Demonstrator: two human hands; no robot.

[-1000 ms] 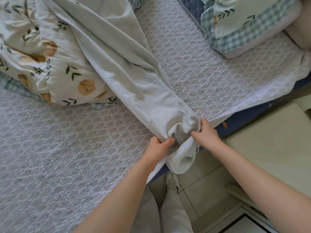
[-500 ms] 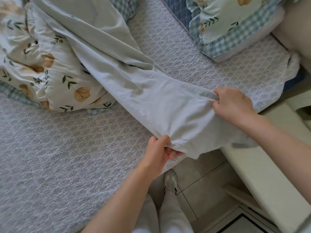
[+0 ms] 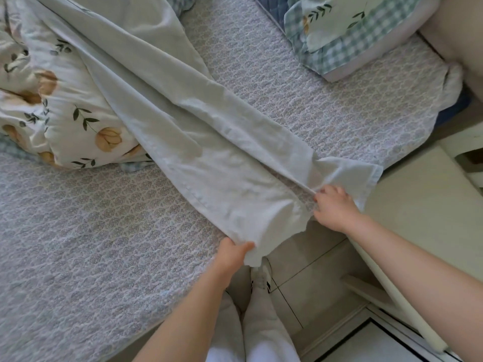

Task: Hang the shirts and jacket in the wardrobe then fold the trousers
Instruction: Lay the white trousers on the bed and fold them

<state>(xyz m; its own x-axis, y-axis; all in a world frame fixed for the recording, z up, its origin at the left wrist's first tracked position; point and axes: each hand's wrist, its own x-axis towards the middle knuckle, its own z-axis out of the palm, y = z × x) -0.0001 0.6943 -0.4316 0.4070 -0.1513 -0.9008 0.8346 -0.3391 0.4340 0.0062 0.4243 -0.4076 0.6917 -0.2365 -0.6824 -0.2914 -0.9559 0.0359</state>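
Observation:
Pale grey-green trousers (image 3: 167, 105) stretch diagonally across the bed (image 3: 78, 244) from the top left to its near edge. Their two leg ends lie apart at that edge. My left hand (image 3: 231, 253) pinches the hem of the nearer leg. My right hand (image 3: 333, 205) grips the inner edge of the other leg, whose cuff (image 3: 350, 173) spreads over the bed's corner. The waist end runs out of view at the top left.
A bunched floral duvet (image 3: 52, 113) lies at the left, partly under the trousers. A checked and floral pillow (image 3: 352, 35) sits at the top right. A cream cabinet top (image 3: 418, 205) stands to the right of the bed. Tiled floor and my feet (image 3: 261, 278) are below.
The bunched leg ends have been pulled apart and laid flat. My right hand swung out to the right with one leg, then came back toward the bed edge. My left hand kept its hem.

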